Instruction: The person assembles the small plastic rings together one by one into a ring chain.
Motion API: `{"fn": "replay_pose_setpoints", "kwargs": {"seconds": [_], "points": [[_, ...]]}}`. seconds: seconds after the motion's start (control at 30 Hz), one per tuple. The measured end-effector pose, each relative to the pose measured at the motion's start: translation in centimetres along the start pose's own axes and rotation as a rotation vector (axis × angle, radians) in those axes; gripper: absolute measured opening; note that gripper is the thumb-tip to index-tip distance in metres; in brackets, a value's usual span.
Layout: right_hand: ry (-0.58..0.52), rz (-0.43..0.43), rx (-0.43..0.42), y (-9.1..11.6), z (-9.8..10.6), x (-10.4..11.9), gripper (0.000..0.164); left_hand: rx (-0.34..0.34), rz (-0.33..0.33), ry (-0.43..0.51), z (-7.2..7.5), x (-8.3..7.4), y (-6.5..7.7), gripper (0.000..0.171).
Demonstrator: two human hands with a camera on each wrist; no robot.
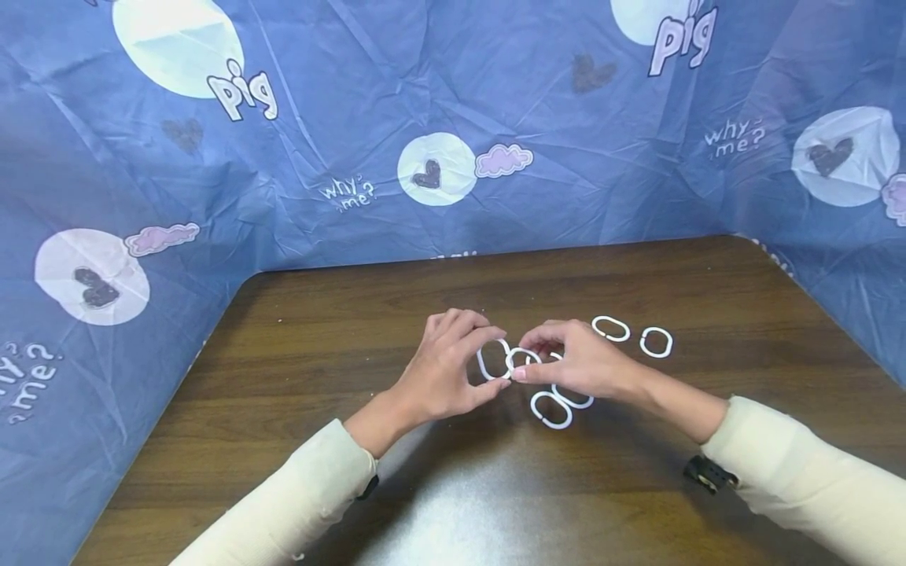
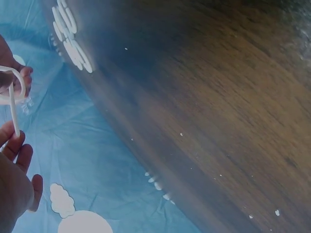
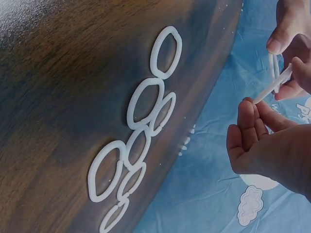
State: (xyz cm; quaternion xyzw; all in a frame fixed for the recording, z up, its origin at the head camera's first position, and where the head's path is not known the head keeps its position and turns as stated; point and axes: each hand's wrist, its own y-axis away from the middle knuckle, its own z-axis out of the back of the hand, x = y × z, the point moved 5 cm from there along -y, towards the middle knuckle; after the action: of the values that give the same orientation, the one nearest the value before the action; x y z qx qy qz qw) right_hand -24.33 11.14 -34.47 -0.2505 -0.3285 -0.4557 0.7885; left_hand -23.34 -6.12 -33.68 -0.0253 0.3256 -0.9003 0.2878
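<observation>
Left grip point(image 1: 446, 365), spread wide, held a white ring point(image 1: 481, 363) between thumb and finger, right grip point(image 1: 587, 358) pinched a second ring point(image 1: 524, 350), both raised over the surface point(image 1: 354, 330), linking seemingly underway, next move likely needing careful alignment.

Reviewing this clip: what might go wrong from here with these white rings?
The left hand pinches one ring at its ends, so it might slip free. The right hand, pinching another ring, is close to loose rings on the table and may bump them.
</observation>
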Motion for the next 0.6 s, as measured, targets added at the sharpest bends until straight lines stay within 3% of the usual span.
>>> {"fn": "replay_pose_setpoints", "kwargs": {"seconds": [0.4, 0.6], "points": [[-0.093, -0.045, 0.067, -0.03, -0.38, -0.36, 0.042, 0.005, -0.048, -0.02, -0.17, -0.52, -0.12, 0.054], [-0.031, -0.002, -0.002, -0.09, -0.21, -0.12, 0.04, -0.001, -0.039, 0.0, -0.08, -0.53, -0.14, 0.056]]}}
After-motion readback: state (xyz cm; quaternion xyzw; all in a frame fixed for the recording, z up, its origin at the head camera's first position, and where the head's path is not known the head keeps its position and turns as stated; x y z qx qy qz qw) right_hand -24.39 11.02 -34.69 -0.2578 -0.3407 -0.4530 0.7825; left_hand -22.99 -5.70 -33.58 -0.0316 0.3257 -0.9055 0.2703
